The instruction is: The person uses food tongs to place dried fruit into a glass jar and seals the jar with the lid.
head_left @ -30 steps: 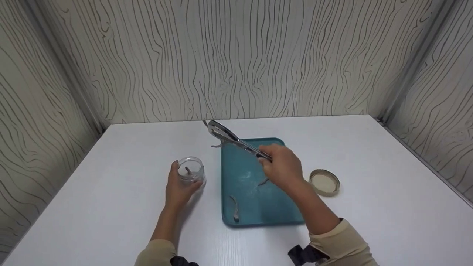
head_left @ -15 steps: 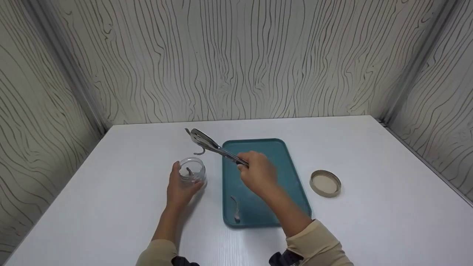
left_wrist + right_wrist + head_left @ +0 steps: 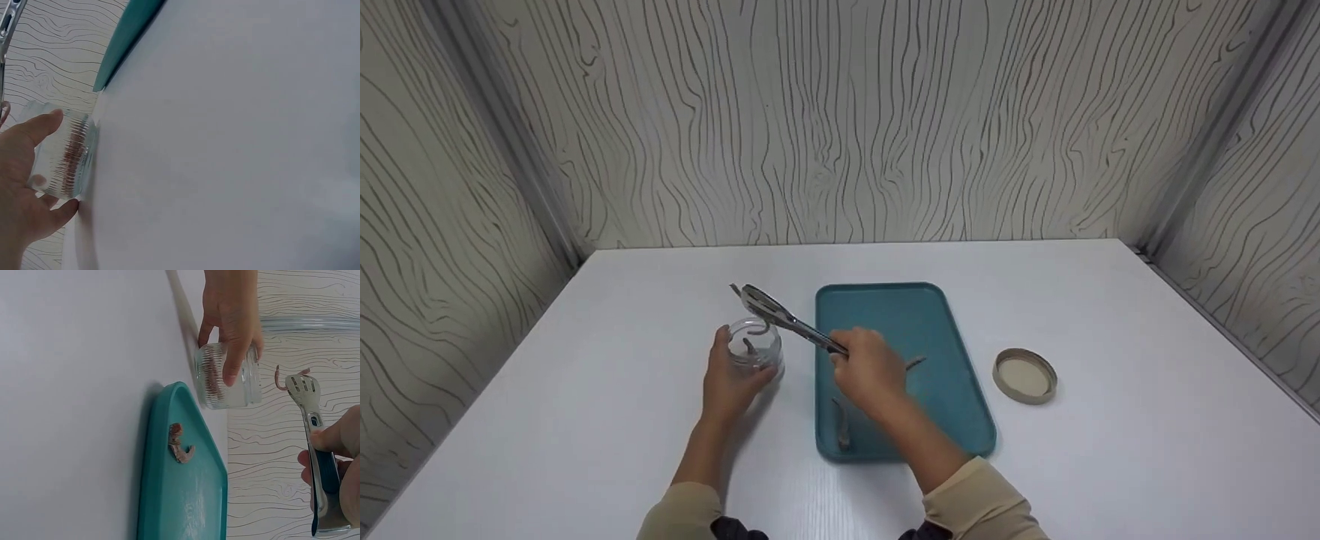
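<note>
Clear glass is catching the light at nine o'clock from the teal tray [image 3: 877, 311]: a jar [image 3: 765, 352] is standing on the white table [image 3: 1147, 420], and the person's left hand [image 3: 733, 390] is gripping it, thumb and fingers curving partway round its side. The right hand [image 3: 871, 371] is wrapping its fingers snugly round metal tongs [image 3: 808, 333], whose slotted head is pointing toward ten o'clock and clasping a thin, curled strip [image 3: 735, 289]. From the head camera, the strip's hooked end is overlapping the jar's mouth; the right wrist view is showing it hanging just beyond the rim, apart from the glass. That side view is also revealing a dark blue inlay [image 3: 328, 475] in the handle. Looking down, the head view is finding a grey piece [image 3: 750, 346] inside the jar, while the left wrist view is bringing out reddish-brown colour behind the ribbed glass near the base. One tray strip [image 3: 842, 427] is lying toward the tray's eight o'clock; another piece [image 3: 915, 362] is peeking out beside the right hand. Only the head view is including the round lid [image 3: 1025, 376], resting hollow side up at the tray's three o'clock.
</note>
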A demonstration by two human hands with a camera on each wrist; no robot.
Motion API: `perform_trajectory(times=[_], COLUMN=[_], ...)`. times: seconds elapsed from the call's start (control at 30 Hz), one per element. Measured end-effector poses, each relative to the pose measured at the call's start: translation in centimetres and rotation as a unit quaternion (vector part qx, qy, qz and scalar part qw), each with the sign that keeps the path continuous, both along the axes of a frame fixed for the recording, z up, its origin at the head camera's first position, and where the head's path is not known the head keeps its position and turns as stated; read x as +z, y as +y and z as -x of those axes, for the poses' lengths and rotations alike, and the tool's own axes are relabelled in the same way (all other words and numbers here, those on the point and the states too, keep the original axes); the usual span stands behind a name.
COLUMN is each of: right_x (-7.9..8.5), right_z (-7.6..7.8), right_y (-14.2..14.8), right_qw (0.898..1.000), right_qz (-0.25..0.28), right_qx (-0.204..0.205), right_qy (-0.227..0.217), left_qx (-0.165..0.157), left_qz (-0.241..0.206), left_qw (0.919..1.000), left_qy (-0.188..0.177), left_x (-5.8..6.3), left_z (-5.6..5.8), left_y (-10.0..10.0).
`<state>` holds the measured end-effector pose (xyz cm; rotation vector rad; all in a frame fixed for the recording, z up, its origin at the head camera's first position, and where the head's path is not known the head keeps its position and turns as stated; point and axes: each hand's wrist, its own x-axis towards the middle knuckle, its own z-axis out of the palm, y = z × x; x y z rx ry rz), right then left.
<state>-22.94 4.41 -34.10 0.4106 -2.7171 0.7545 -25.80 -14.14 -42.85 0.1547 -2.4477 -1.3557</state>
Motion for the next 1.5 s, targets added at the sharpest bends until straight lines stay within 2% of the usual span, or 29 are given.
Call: perform_trajectory(times=[0.4, 0.73, 1.03, 1.27, 1.5], right_x=[-1.4, -1.9, -1.5, -1.1, -0.7], right_z=[0.0, -0.2, -0.4, -0.3, -0.4], right_y=[0.0, 0.3, 0.5, 0.8, 1.3], right_qw=[1.0, 1.0, 1.0, 1.0, 0.999], right_qz=[-0.025, -0.011, -0.004, -0.004, -0.018], right_qx=[-0.012, -0.003, 0.011, 0.018, 0.029], right_qy=[-0.013, -0.014, -0.013, -0.023, 0.001], left_qx=[-0.012, -0.012, -0.009, -0.001, -0.002], left_qz=[-0.006, -0.003, -0.009, -0.004, 0.002], left_qw=[0.9998, 0.9998, 0.9999, 1.0, 1.0], left_qy=[0.015, 0.014, -0.001, 0.002, 0.004], left_x=[-0.3, -0.2, 0.1, -0.1, 0.0], left_z=[0.1, 0.2, -0.1, -0.1, -0.1], left_y=[0.2, 0.3, 0.1, -0.1, -0.1])
